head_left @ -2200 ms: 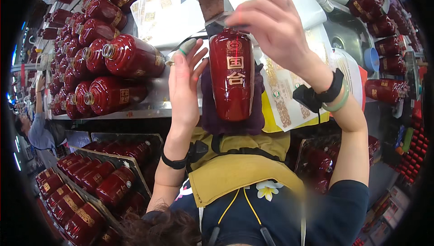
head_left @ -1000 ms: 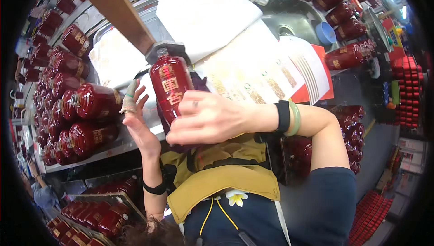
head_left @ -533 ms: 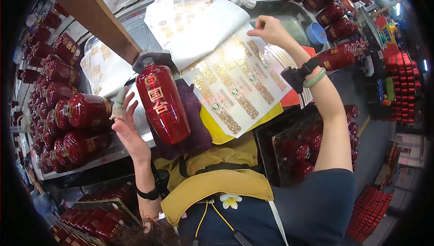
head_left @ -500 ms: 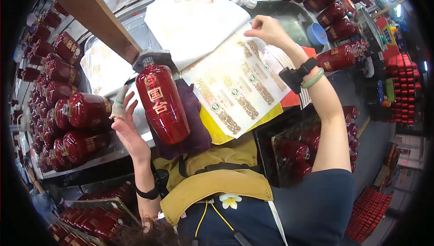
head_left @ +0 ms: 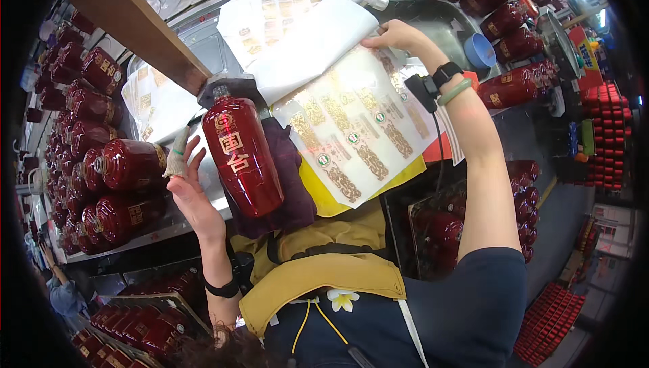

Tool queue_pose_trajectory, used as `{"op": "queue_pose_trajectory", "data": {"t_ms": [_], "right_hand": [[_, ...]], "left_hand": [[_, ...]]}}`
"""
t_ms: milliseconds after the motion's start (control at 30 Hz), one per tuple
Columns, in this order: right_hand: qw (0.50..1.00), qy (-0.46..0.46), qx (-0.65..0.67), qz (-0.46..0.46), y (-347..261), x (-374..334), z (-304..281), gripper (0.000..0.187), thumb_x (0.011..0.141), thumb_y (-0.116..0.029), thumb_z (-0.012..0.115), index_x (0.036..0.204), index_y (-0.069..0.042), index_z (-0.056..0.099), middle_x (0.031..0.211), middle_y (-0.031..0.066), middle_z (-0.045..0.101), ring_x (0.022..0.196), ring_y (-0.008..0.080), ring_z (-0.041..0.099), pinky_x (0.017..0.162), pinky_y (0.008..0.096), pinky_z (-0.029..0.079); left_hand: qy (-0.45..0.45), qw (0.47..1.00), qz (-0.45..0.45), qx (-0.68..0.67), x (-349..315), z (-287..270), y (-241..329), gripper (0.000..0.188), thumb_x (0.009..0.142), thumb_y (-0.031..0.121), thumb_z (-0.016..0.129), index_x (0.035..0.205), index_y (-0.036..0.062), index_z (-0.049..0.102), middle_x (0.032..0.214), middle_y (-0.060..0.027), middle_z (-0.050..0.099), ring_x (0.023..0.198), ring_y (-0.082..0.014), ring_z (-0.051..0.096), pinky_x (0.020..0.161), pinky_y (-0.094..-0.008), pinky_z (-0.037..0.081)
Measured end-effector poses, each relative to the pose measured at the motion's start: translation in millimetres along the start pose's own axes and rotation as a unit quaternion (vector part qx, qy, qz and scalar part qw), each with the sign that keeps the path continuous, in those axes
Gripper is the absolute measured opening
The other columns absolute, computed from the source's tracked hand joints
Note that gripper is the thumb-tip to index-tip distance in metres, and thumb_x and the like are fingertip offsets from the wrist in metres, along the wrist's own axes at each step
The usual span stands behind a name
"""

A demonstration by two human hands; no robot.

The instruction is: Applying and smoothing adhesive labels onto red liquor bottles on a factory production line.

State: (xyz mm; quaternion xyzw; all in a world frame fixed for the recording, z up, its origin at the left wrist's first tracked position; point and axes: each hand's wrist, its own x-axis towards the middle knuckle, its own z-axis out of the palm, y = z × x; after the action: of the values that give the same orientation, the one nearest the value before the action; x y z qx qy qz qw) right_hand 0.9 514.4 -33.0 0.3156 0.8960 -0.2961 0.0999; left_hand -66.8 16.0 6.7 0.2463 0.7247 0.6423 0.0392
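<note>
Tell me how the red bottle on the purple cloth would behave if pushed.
The red bottle looks glossy, so probably slippery. Its rounded body lies on the purple cloth, which likely curbs rolling. It seems ceramic or glass, so probably heavy and breakable. The left hand sits beside it.

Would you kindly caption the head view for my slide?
Left hand steadies a red bottle while right hand lifts a label sheet.

Your left hand (head_left: 191, 192) is open beside the red bottle (head_left: 242, 157) — whether the palm touches its side cannot be told — and the bottle lies on a purple cloth (head_left: 292, 177) with its neck against a dark holder (head_left: 233, 88). Your right hand (head_left: 395, 34) pinches the top edge of a label sheet (head_left: 358, 131) — gold labels in rows. Finished red bottles (head_left: 128, 165) lie stacked on the shelf at your left.
</note>
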Motion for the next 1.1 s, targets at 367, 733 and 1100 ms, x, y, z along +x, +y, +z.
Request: {"op": "queue_pose_trajectory", "data": {"t_ms": [367, 733, 1100], "right_hand": [[0.978, 0.079, -0.185, 0.047, 65.8, 43.8, -21.5, 0.033, 0.079, -0.036, 0.078, 0.092, -0.005, 0.079, 0.088, 0.0152, 0.077, 0.082, 0.0271, 0.073, 0.078, 0.0382, 0.057], [0.983, 0.095, -0.062, -0.143, -90.9, -105.3, -74.1, 0.030, 0.092, -0.032, 0.072, 0.089, -0.001, 0.072, 0.067, -0.0016, 0.053, 0.066, 0.0083, 0.045, 0.061, 0.0285, 0.039], [0.989, -0.044, -0.076, -0.121, -255.2, -226.9, -55.3, 0.029, 0.097, -0.042, 0.069, 0.100, -0.015, 0.078, 0.056, -0.0059, 0.046, 0.052, 0.0063, 0.040, 0.050, 0.0280, 0.030]], "left_hand": [[0.009, 1.000, -0.014, 0.001, 4.3, -3.8, -2.8, 0.085, 0.106, 0.069, 0.019, 0.150, 0.0014, 0.045, 0.151, -0.0175, 0.050, 0.136, -0.0300, 0.051, 0.113, -0.0450, 0.039], [-0.203, 0.977, 0.037, -0.061, 48.2, -0.9, 44.4, 0.087, 0.106, 0.068, 0.018, 0.148, -0.0028, 0.048, 0.147, -0.0192, 0.055, 0.139, -0.0296, 0.050, 0.115, -0.0448, 0.037], [-0.306, 0.924, -0.029, -0.227, 74.8, 58.3, 63.8, 0.068, 0.111, 0.054, 0.032, 0.139, -0.0041, 0.055, 0.135, -0.0129, 0.062, 0.125, -0.0186, 0.058, 0.112, -0.0323, 0.041]]}}
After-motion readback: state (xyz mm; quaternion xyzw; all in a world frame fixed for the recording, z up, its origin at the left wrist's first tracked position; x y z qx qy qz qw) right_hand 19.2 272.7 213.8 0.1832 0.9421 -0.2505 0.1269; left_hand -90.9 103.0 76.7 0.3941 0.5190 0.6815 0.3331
